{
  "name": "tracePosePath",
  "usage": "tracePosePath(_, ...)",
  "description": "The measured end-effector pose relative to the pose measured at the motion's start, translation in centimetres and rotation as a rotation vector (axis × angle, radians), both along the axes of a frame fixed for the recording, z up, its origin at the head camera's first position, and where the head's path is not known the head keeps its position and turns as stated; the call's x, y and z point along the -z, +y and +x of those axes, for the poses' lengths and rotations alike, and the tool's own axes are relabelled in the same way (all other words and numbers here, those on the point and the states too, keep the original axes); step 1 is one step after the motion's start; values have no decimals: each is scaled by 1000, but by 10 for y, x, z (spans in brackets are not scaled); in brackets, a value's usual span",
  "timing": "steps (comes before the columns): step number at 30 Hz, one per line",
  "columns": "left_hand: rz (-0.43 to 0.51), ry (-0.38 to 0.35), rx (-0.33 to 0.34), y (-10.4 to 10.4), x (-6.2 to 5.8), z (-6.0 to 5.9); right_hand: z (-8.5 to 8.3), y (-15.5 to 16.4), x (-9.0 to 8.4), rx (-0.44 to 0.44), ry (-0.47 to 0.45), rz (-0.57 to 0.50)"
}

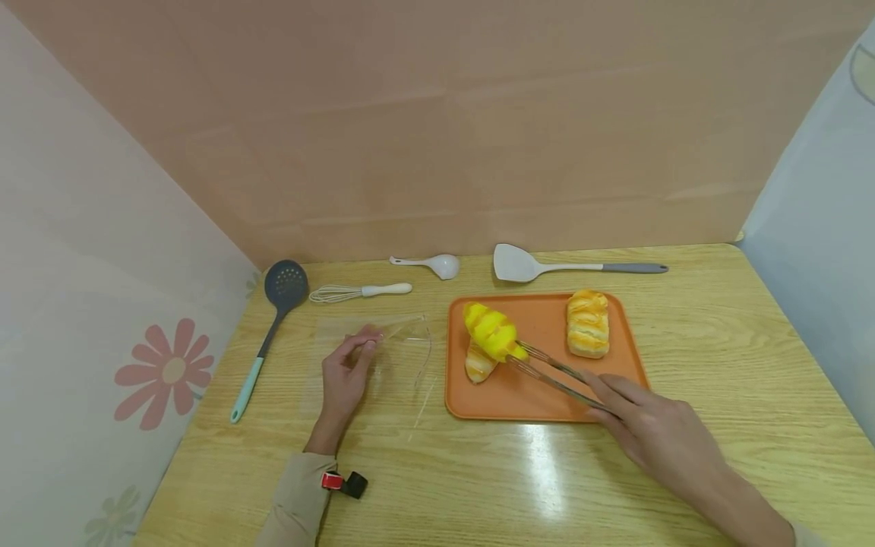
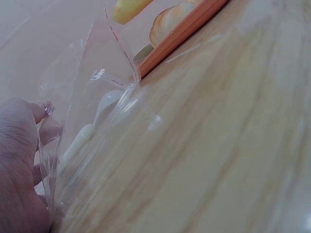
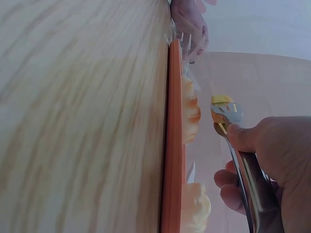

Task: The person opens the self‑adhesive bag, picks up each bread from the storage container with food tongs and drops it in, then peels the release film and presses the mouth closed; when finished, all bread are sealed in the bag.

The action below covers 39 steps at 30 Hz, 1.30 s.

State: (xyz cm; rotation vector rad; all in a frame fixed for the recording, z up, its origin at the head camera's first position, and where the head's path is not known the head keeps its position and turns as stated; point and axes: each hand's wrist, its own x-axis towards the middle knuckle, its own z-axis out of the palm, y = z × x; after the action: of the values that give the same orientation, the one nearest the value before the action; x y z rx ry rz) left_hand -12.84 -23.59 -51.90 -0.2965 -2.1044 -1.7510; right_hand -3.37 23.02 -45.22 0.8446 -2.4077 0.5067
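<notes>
Right hand (image 1: 656,433) grasps tongs (image 1: 557,374) clamping a yellow bun (image 1: 491,331) above the tray (image 1: 540,395); at nine o'clock, left hand (image 1: 349,372) fingers pinch the clear bag (image 1: 390,357) mouth open.

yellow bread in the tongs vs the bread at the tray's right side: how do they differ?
The yellow bread is bright yellow, gripped by the tongs in the right hand, and sits angled at the tray's left. The right bread is golden-orange, untouched, lying flat and lengthwise. Both are ridged loaves of similar size.
</notes>
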Motion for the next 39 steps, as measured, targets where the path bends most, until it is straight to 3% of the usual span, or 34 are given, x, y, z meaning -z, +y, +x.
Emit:
tracePosePath(8, -10, 1, -10, 0, -2, 1, -6, -9, -4, -63, -30, 7)
tracePosePath(20, -29, 24, 19, 0, -1, 0, -21, -30, -25, -144, -329, 35)
tracePosePath(31, -66, 27, 49, 1, -5, 2, -38, -52, -33, -168, -326, 107)
tracePosePath(39, -111, 41, 76, 0, -2, 1, -49, -66, -39, -198, -415, 172)
